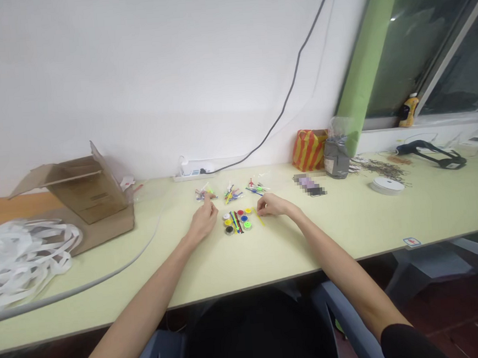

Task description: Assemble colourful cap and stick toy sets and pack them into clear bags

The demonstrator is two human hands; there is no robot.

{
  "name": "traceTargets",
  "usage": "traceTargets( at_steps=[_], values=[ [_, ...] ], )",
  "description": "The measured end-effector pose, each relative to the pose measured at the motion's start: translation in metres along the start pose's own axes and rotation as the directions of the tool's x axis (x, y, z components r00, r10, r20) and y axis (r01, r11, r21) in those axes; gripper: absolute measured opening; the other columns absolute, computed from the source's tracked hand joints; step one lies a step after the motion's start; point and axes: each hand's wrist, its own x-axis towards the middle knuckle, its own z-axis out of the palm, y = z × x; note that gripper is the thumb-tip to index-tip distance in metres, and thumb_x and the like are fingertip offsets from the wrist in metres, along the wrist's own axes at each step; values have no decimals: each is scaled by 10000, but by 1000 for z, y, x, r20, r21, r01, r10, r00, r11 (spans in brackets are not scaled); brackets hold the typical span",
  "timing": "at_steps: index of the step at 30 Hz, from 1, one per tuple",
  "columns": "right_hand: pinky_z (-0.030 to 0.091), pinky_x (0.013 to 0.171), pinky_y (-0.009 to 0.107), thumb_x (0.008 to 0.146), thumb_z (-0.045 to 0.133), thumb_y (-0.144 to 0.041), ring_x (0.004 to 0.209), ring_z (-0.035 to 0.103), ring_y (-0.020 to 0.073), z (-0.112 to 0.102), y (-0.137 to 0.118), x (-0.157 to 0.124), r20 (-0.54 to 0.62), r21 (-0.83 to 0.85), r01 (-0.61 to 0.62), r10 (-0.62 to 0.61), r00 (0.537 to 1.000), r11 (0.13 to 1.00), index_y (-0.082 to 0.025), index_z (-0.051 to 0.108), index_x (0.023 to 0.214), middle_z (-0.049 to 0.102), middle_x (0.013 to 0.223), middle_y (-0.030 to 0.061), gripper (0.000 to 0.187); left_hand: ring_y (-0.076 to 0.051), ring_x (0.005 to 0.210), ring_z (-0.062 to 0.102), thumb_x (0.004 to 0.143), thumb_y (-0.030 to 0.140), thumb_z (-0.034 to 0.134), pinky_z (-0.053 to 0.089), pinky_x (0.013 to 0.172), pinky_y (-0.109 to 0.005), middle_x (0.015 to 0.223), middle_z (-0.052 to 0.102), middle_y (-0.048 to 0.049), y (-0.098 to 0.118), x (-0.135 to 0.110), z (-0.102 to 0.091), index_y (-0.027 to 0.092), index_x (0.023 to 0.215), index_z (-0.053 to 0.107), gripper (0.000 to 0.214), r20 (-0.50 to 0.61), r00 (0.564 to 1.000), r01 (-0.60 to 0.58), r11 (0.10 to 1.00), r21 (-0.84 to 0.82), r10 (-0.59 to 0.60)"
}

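The left hand [203,220] sits in a narrow grip, index finger extended to a clear bag of small coloured parts [204,194] on the worktop [350,220]. The right hand [272,204] is narrow beside a yellow stick [260,218]; any hold cannot be told. Coloured discs [237,221] lie between the hands

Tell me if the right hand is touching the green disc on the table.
Apart. The head view shows the right hand clear of the green disc, with pale tabletop visible between them.
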Motion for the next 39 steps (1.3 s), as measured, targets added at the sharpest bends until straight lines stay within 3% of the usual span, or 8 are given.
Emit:
traceTargets(
  at_steps=[5,22,35,39],
  values=[
    [397,463,206,708,705,-163,498,542,111,0,-1,-1,8,31,-17,17,1000,999,-141,703,707,683,636,13,22,-221,692,564,919,232,353,373,655,-312,751,587,-14,2,0,-1,173,1320,423,411,0,1000,2,1000,-5,-2],
    [417,478,202,721,766,-292,506,561,110,0,-3,-5,66,73,40,-45,997,997,-143,692,754,656,606,-2,170,-223,680,569,918,232,365,361,647,-312,764,594,-15,-1,-1,2,177,1332,406,420,2,1000,-18,1000,7,18],
    [388,422,203,822,708,-306,462,523,98,4,1,-3,64,21,3,-4,998,1000,-160,615,743,640,644,-2,191,-216,703,573,924,219,366,363,659,-308,773,597,-8,0,-1,2,180,1334,398,413,14,1000,-18,1000,5,18],
    [402,489,218,893,639,-328,500,539,113,4,4,0,-33,-41,25,-26,999,999,-164,615,760,647,654,12,213,-215,694,572,924,220,367,363,646,-305,757,593,-6,0,-1,1,175,1340,401,420,5,1000,-23,1000,9,23]
  ],
)
